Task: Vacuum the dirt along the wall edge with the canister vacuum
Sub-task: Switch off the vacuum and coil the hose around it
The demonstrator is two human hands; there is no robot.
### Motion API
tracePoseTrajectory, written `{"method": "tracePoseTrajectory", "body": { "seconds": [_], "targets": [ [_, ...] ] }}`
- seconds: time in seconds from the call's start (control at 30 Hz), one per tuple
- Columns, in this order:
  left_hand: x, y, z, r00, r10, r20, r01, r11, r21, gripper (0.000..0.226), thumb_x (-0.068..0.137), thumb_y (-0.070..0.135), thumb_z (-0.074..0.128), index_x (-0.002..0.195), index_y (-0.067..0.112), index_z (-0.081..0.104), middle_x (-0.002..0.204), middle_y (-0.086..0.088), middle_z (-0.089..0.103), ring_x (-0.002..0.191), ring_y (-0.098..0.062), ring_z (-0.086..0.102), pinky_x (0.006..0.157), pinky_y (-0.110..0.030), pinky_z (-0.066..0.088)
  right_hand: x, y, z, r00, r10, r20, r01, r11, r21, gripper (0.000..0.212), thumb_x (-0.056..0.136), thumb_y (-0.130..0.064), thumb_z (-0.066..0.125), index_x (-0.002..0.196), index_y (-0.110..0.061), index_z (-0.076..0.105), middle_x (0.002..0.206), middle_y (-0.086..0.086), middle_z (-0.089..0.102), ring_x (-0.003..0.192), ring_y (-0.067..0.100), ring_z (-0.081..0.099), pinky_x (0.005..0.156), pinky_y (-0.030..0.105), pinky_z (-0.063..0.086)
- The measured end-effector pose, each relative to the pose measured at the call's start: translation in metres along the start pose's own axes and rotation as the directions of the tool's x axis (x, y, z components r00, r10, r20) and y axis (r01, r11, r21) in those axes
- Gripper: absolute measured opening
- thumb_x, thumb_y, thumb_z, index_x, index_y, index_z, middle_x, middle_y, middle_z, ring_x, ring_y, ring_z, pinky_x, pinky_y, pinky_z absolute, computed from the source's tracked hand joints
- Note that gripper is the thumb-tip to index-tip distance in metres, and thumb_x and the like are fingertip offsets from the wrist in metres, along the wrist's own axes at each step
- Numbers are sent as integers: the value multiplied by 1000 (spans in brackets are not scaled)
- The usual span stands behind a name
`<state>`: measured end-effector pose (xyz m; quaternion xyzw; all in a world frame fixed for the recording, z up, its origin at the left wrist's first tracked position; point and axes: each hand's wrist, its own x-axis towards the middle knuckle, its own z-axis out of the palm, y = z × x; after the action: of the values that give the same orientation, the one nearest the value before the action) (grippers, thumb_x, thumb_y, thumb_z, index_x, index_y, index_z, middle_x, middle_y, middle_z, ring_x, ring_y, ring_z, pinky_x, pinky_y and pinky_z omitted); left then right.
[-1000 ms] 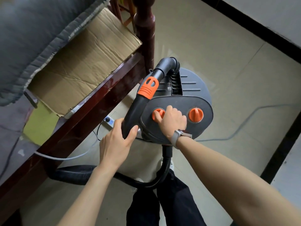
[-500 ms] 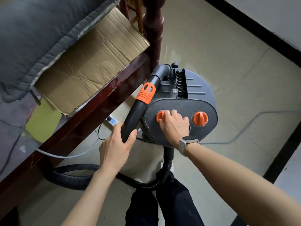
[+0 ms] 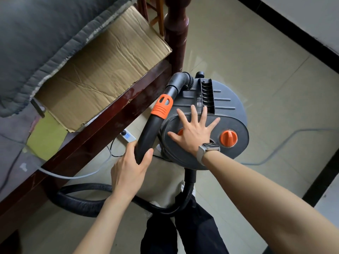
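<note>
While the round dark grey plastic canister vacuum (image 3: 216, 105) stands on the pale tiled floor (image 3: 256, 70) just beside the dark red wooden bed frame (image 3: 102, 131), the right hand (image 3: 194, 132) lies flat on its lid with fingers spread straight, its grip released, partly covering one orange knob (image 3: 180, 132); a second orange knob (image 3: 228, 138) sits apart to the right. The left hand (image 3: 128, 173) has its grip clenched round the black rigid hose tube (image 3: 148, 134) below the orange ribbed collar (image 3: 162, 106). The black corrugated hose (image 3: 80, 202) loops across the floor near the person's dark trousers (image 3: 183, 231). Flattened brown cardboard (image 3: 99, 70) lies on the bed.
</note>
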<state>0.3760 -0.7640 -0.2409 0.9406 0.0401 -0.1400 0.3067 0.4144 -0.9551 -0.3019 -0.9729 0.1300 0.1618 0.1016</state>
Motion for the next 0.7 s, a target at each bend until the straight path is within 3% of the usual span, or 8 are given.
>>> {"method": "tracePoseTrajectory", "body": {
  "seconds": [0.2, 0.47, 0.7],
  "targets": [
    [0, 5, -3, 1000, -28, -3, 28, 1000, 5, 35, 90, 44, 52, 113, 18, 50, 95, 0, 64, 90, -33, 57, 70, -35, 34, 0, 3, 4, 1000, -11, -21, 11, 1000, -2, 74, 80, -73, 44, 140, -37, 22, 147, 6, 18, 141, 43, -11, 98, 76, -8],
    [-10, 10, -2, 1000, -8, -15, 8, 1000, -10, 36, 89, 45, 53, 115, 20, 50, 97, -2, 67, 91, -34, 58, 70, -35, 37, -17, 28, 1, 998, -64, -16, 64, 998, -11, 73, 78, -72, 49, 140, -39, 26, 144, 3, 23, 143, 36, -10, 101, 75, -5],
    [-24, 18, 3, 998, 40, 51, -38, 998, -42, 37, 87, 53, 53, 110, 26, 52, 85, 10, 60, 89, -29, 60, 69, -35, 38, -42, 72, -2, 994, -101, 28, 103, 992, -69, 75, 76, -73, 50, 140, -40, 26, 147, 0, 21, 143, 31, -8, 105, 71, 0]
  ]
}}
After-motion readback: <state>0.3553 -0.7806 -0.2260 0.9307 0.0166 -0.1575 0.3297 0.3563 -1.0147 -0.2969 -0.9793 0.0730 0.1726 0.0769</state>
